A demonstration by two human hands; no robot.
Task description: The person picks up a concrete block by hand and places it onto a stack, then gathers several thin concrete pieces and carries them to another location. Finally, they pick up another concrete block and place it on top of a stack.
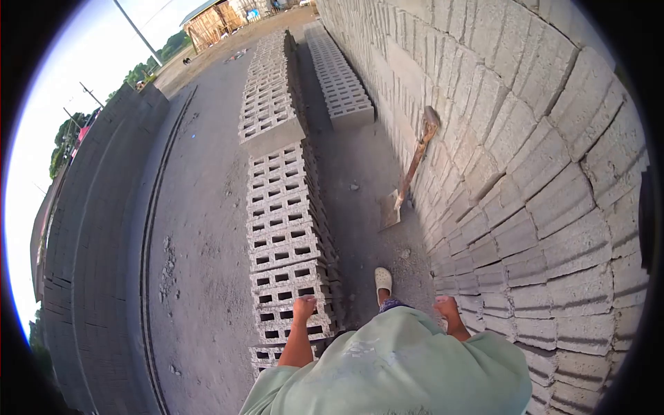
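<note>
My left hand (304,307) is closed in a loose fist and overlaps the near end of a long row of hollow concrete blocks (282,200). Nothing shows in its fingers. On the other side of my body, my right hand (447,306) is also curled into a fist with nothing visible in it, close to a tall wall of stacked blocks (546,200). Ahead of me a shovel (411,169) leans on that wall, its wooden handle up and its blade (389,209) on the ground.
I stand in a narrow lane between row and wall, one foot in a pale clog (383,279). Another low row of blocks (339,69) lies farther along. To the left, past grey ground (200,228), rises another block wall (104,228). A shed (214,28) stands far off.
</note>
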